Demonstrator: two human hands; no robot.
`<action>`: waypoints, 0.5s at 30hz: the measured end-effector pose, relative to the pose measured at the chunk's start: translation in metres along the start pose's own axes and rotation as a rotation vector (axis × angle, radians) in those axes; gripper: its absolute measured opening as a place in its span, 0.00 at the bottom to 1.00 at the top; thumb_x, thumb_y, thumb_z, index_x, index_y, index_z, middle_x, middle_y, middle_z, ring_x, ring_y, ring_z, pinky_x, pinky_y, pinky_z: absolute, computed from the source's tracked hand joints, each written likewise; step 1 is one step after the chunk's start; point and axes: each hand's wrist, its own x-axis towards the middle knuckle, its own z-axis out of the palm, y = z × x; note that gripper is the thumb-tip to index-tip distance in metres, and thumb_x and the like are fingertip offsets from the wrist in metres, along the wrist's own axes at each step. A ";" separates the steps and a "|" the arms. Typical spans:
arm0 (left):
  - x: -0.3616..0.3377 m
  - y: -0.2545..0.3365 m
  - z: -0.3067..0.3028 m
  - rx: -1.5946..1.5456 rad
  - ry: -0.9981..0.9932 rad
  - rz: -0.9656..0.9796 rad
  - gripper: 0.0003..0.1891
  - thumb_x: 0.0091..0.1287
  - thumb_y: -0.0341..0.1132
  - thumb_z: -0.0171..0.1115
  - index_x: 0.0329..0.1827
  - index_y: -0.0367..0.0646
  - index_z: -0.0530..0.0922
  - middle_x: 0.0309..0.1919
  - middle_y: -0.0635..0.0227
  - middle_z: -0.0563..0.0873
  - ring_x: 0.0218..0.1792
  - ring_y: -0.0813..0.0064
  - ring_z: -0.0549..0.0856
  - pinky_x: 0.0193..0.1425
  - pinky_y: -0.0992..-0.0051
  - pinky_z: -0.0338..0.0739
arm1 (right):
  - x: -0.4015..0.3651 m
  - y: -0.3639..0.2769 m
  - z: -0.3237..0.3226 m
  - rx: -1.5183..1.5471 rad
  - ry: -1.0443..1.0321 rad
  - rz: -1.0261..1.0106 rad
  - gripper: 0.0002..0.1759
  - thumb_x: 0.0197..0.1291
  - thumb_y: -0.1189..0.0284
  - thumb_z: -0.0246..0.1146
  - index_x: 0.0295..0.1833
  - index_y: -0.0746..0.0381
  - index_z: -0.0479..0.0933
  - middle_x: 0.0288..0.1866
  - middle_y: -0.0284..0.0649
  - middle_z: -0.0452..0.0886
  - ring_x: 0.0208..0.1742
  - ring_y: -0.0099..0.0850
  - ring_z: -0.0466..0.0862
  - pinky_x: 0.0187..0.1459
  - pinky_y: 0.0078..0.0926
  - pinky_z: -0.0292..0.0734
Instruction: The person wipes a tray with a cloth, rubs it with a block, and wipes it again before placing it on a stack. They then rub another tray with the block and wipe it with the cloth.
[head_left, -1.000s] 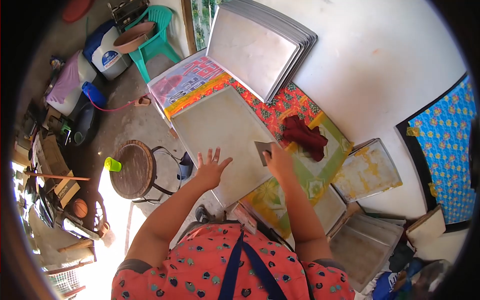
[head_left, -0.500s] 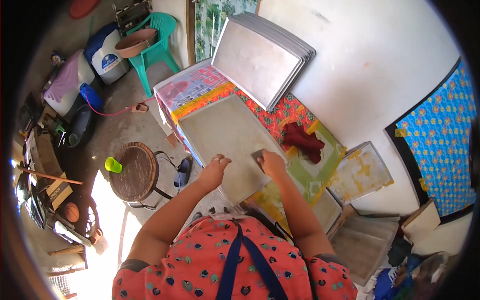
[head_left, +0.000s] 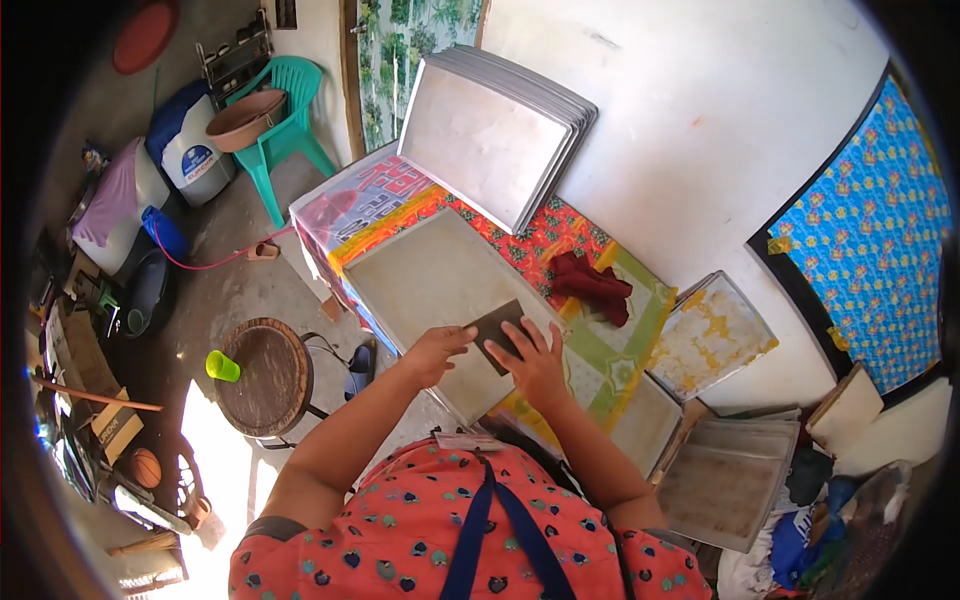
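A flat metal tray [head_left: 420, 265] lies on the covered table below my hands. Over its right-hand part is a thin dark rectangular piece [head_left: 496, 328]. My left hand [head_left: 440, 355] has its fingertips at the left edge of this piece, pinching it. The spread fingers of my right hand [head_left: 532, 362] rest on the right side of the same piece. A dark red cloth [head_left: 592, 284] lies crumpled to the right of the tray.
A stack of metal trays [head_left: 490, 130] leans on the wall at the table's back. A stained tray [head_left: 712, 335] stands at the right. Left are a round stool [head_left: 268, 380] with a green cup [head_left: 222, 367] and a green chair [head_left: 285, 125].
The dark piece, mostly covered by my right hand before, now shows its broad face. My left hand has come to its edge, and my right fingers have spread over it. The view has shifted slightly.
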 end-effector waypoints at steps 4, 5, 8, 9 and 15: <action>0.001 0.000 0.009 0.057 0.040 0.077 0.32 0.61 0.55 0.64 0.62 0.42 0.74 0.71 0.58 0.65 0.72 0.59 0.60 0.73 0.48 0.44 | -0.008 -0.006 -0.003 -0.020 0.053 0.023 0.29 0.52 0.74 0.58 0.60 0.38 0.75 0.65 0.33 0.71 0.68 0.37 0.67 0.67 0.61 0.47; 0.000 0.000 0.011 0.107 0.053 0.132 0.32 0.60 0.55 0.65 0.62 0.43 0.74 0.70 0.57 0.66 0.72 0.60 0.60 0.73 0.47 0.43 | -0.009 -0.005 -0.004 -0.031 0.050 0.047 0.29 0.52 0.74 0.58 0.60 0.38 0.74 0.65 0.33 0.71 0.68 0.37 0.67 0.67 0.61 0.47; -0.009 -0.005 0.017 0.685 0.284 0.212 0.33 0.59 0.53 0.65 0.64 0.45 0.71 0.71 0.54 0.63 0.74 0.58 0.57 0.71 0.42 0.43 | -0.024 0.008 -0.003 -0.044 0.004 0.139 0.28 0.52 0.74 0.59 0.60 0.38 0.75 0.66 0.32 0.70 0.69 0.37 0.66 0.67 0.64 0.46; -0.013 -0.006 0.016 1.163 0.489 0.183 0.32 0.60 0.50 0.64 0.66 0.47 0.68 0.72 0.52 0.60 0.74 0.56 0.56 0.70 0.40 0.45 | -0.032 0.014 -0.002 -0.011 -0.034 0.219 0.29 0.52 0.77 0.58 0.58 0.37 0.76 0.66 0.33 0.71 0.68 0.37 0.67 0.67 0.61 0.47; -0.007 -0.024 -0.035 1.882 0.437 0.267 0.32 0.61 0.30 0.55 0.72 0.52 0.61 0.76 0.51 0.43 0.75 0.43 0.48 0.69 0.32 0.41 | -0.109 0.064 0.003 -0.085 -0.142 0.546 0.29 0.53 0.77 0.58 0.60 0.39 0.75 0.66 0.36 0.71 0.67 0.39 0.70 0.66 0.67 0.44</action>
